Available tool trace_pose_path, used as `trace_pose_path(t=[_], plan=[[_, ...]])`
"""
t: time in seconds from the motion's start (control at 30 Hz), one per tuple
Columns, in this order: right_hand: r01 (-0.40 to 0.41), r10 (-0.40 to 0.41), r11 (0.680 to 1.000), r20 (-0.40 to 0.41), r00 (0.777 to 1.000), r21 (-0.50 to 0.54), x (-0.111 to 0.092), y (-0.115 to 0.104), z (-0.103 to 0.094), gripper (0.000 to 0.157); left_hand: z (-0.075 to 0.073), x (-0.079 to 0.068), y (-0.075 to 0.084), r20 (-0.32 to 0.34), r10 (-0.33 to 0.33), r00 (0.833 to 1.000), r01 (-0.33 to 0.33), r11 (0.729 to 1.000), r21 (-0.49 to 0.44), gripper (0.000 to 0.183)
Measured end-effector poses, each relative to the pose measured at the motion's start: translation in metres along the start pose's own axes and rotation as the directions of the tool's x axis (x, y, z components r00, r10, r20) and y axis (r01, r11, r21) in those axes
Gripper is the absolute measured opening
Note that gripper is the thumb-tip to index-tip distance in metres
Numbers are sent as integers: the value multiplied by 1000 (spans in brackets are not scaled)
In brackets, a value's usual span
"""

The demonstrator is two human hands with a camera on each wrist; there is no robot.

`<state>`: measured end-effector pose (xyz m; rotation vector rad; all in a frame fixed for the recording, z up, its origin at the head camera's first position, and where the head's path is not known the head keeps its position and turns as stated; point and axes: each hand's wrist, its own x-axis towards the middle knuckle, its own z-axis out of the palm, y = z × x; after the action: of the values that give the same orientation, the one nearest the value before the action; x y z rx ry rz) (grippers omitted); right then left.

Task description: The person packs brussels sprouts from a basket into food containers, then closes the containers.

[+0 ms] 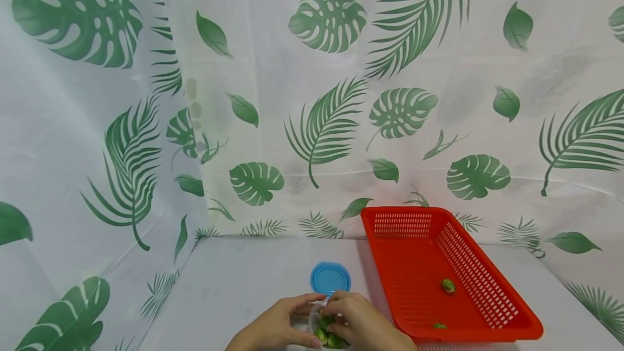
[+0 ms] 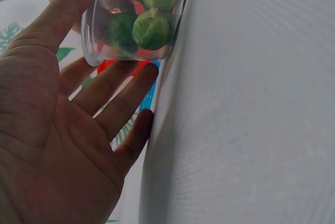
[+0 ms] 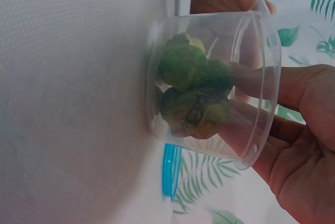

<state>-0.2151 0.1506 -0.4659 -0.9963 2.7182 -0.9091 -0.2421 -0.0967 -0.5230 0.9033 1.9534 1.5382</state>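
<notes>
A clear plastic tub (image 3: 246, 30) with several green Brussels sprouts (image 3: 183, 67) inside stands on the white tabletop. My left hand (image 1: 278, 323) holds the tub at its side, thumb by the rim and fingers spread around it in the left wrist view. From above, my right hand (image 1: 363, 321) reaches into the tub. Its thumb and fingers pinch a sprout among the others, seen through the clear wall in the right wrist view; the fingertips are partly hidden. Just behind the tub lies a round blue lid (image 1: 330, 276).
A red perforated basket (image 1: 404, 259) stands to the right of the hands, with two Brussels sprouts (image 1: 448, 286) visible inside. Leaf-patterned sheeting (image 1: 273, 145) hangs behind and to the left of the tabletop (image 1: 234, 275).
</notes>
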Motion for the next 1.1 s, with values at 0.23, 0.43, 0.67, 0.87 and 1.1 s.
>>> trace_pose_path(t=[0.23,0.43,0.67,0.87,1.1], plan=[[19,-19,1000,-13,1000,7,-1,0,-4,20,0,0,0,4,10,1000,-10,1000,5,72],[25,-26,999,-30,999,-20,-1,-2,-7,21,0,0,1,7,15,1000,-15,1000,3,72],[4,-4,1000,-26,1000,-11,-6,-11,-17,22,0,-1,1,-1,-1,1000,1,1000,8,71],[-20,24,998,-68,997,58,-14,-18,-31,24,0,0,1,1,-12,1000,12,1000,2,69],[-50,67,989,-118,991,140,-25,-15,-44,32,0,1,0,7,-33,999,33,999,-9,69]])
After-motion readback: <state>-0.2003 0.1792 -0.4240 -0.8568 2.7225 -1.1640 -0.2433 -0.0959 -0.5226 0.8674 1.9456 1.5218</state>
